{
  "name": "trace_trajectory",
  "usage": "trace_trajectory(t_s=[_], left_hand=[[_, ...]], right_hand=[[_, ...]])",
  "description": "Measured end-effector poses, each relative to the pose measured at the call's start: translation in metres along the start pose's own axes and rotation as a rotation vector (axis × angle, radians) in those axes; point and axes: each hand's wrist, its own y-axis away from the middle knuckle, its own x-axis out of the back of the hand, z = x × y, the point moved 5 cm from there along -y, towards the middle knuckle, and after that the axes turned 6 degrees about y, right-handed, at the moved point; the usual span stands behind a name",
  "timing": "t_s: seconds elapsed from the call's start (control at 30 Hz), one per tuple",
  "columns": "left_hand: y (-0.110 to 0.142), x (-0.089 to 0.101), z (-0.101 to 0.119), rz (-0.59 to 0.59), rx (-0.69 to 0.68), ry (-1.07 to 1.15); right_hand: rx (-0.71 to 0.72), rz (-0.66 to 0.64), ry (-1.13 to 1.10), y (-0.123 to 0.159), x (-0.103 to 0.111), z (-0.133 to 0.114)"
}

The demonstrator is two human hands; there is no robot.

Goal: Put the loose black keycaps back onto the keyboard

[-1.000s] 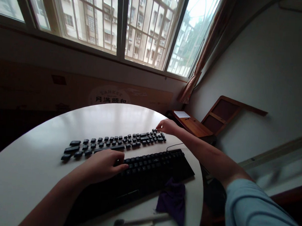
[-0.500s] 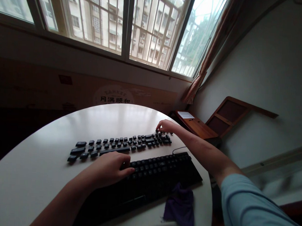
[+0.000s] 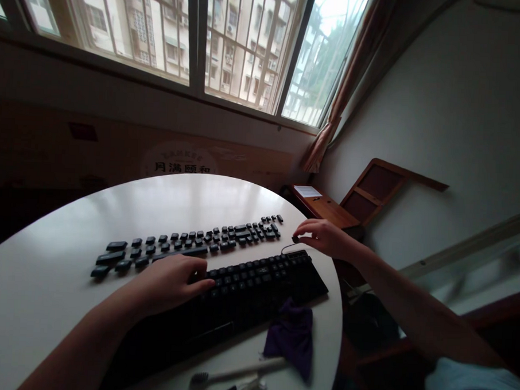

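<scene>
Beneath left hand, keyboard partly hidden.

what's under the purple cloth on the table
The purple cloth lies on the white table, its far tip seemingly over the edge of the keyboard; the brush reaches its side. Anything else beneath is covered.
</scene>
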Motion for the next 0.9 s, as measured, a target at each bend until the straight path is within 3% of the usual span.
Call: trace_trajectory(t_s=[0.1, 0.2, 0.43, 0.9], left_hand=[[-0.001, 0.000, 0.000, 0.005, -0.009, 0.004], [-0.002, 0.001, 0.000, 0.001, -0.010, 0.014], [-0.002, 0.001, 0.001, -0.003, -0.003, 0.017], [-0.002, 0.000, -0.001, -0.003, 0.000, 0.032]], right_hand=[[-0.073, -0.024, -0.015, 0.034, -0.019, -0.013], [-0.090, -0.044, -0.018, 0.049, -0.039, -0.023], [-0.108, 0.001, 0.012, 0.043, -0.052, -0.025], [-0.073, -0.104, 0.401, 0.045, -0.073, -0.043]])
